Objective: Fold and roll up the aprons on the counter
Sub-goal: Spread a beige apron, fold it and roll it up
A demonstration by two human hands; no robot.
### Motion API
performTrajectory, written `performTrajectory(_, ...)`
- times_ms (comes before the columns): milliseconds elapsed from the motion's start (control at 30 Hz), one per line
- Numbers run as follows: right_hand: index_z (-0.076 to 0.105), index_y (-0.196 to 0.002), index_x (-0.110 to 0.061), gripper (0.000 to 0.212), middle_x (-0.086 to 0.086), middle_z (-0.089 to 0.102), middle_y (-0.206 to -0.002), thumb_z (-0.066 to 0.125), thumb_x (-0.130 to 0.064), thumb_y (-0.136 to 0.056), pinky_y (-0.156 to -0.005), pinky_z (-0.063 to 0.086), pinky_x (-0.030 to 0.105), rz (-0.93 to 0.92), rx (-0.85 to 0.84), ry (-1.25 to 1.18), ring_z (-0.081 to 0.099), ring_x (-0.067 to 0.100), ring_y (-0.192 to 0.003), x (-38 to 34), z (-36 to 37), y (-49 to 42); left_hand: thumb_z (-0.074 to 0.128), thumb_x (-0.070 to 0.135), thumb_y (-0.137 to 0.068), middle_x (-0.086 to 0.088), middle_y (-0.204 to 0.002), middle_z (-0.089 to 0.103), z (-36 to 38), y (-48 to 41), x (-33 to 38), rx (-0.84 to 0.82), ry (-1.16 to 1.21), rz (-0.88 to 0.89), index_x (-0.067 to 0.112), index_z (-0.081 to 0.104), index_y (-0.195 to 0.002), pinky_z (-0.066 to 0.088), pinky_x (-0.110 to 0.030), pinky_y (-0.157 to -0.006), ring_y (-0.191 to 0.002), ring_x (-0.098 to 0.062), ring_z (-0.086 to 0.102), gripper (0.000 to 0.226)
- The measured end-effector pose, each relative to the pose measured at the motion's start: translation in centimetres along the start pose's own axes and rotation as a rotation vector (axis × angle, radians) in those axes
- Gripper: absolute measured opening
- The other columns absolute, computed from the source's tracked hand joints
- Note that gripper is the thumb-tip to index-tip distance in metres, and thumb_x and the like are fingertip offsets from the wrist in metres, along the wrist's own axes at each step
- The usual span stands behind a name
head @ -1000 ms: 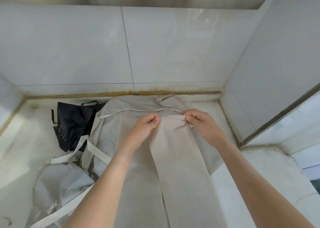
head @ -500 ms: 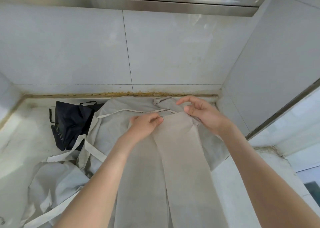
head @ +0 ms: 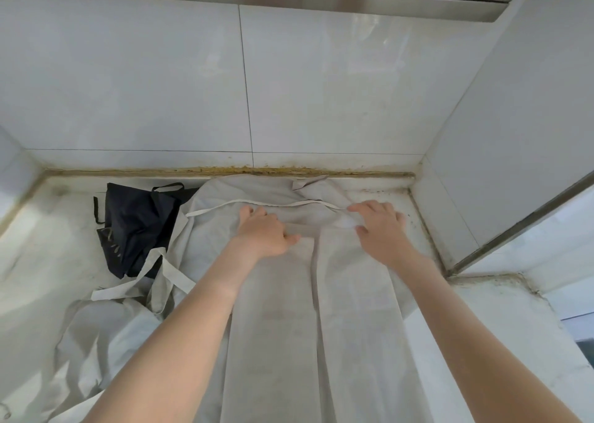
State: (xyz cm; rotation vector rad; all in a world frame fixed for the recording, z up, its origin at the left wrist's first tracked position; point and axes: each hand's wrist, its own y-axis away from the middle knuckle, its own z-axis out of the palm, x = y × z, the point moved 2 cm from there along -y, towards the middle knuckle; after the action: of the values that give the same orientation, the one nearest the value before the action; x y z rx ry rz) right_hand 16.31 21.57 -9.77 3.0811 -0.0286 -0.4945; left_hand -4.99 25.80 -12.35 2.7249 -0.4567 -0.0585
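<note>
Pressure was applied at the far end of the beige apron (head: 321, 326), probably so that its two long flaps, folded inward to a centre line, were kept flat and smoothed. The left hand (head: 262, 234) was pressed on the left flap, fingers extended. The right hand (head: 381, 229) was spread on the right flap, nothing gripped. Whether the left fingertips were hooked over a fold could not be told. The apron was laid as a long pale strip on the counter (head: 498, 326), reaching toward the back wall, its tie strap (head: 273, 203) crossing the far end.
</note>
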Motion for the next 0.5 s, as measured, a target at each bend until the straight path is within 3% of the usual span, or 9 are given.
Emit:
performTrajectory(133, 0.048, -0.133, -0.03, 0.042, -0.01, 0.042, -0.14, 0.049, -0.016, -0.093, -0.105, 0.016, 0.031, -0.033, -0.181, -0.047, 0.031, 0.017, -0.131, -0.9, 4.1, 1.4, 0.023, 0.059, -0.096, 0.005, -0.112, 0.062, 0.1, -0.8, 0.3, -0.058, 0.0, 0.027, 0.027, 0.067, -0.104, 0.003, -0.049, -0.113, -0.13, -0.02, 0.034, 0.055)
performTrajectory(300, 0.027, -0.147, -0.029, 0.055, -0.006, 0.021, -0.156, 0.047, -0.03, -0.096, -0.112, 0.015, 0.035, 0.093, -0.394, -0.11, 0.018, 0.017, -0.143, -0.5, 7.5, 2.8, 0.028, 0.053, -0.097, 0.0, -0.113, 0.064, 0.4, -2.0, 0.8, -0.068, 0.125, 0.021, 0.022, 0.059, -0.109, 0.019, -0.041, -0.104, -0.117, -0.018, 0.051, 0.046)
performTrajectory(400, 0.013, -0.151, -0.031, 0.062, -0.007, 0.006, -0.16, 0.042, -0.039, -0.097, -0.116, 0.005, 0.037, 0.11, -0.444, -0.074, 0.003, 0.013, -0.147, -0.6, 9.4, 3.5, 0.037, 0.04, -0.097, -0.002, -0.109, 0.064, 0.9, -2.7, 0.8, 0.027, 0.228, 0.002, 0.02, 0.048, -0.106, 0.02, -0.037, -0.101, -0.113, -0.02, 0.053, 0.025)
performTrajectory(500, 0.001, -0.152, -0.033, 0.065, -0.005, -0.006, -0.161, 0.035, -0.045, -0.099, -0.117, -0.005, 0.04, 0.124, -0.437, -0.077, -0.01, 0.014, -0.147, -0.8, 10.8, 3.8, 0.043, 0.03, -0.096, 0.0, -0.118, 0.06, 1.5, -3.0, 0.3, 0.253, 0.242, -0.09, 0.019, 0.048, -0.115, 0.019, -0.038, -0.102, -0.119, -0.021, 0.047, 0.023)
